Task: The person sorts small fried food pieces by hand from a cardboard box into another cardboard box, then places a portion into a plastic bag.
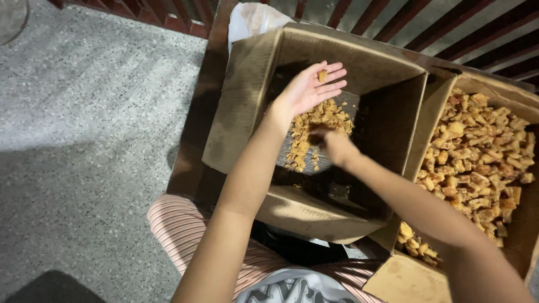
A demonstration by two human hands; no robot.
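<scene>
- A single amber chunk (322, 75) lay on the fingers of the left hand (309, 88), which was held palm-up and spread flat above the middle cardboard box (387, 112); nothing pinched the piece, it only rested there.
- The right hand (331, 145) was down inside that same box, dark and blurred, just below the left hand; whether its fingers were closed on anything could not be told.
- Beneath both hands, a loose heap of small amber pieces (314, 132) covered a grey sheet (348, 101) on the box floor.
- To the right of the middle box stood a second cardboard box (443, 95), heaped with larger amber chunks (477, 151); a few more lay below it on a flap (415, 244).
- Behind the middle box showed a white plastic bag (252, 17) and dark red slats (185, 17); to its left, speckled grey floor (84, 112).
- Risk, as a judgement: with the palm open and flat, a tilt of the wrist could roll the chunk off, losing it among the heap.
- Count: two boxes, two hands, one chunk on the palm; the pieces in the heaps were too many to count.
</scene>
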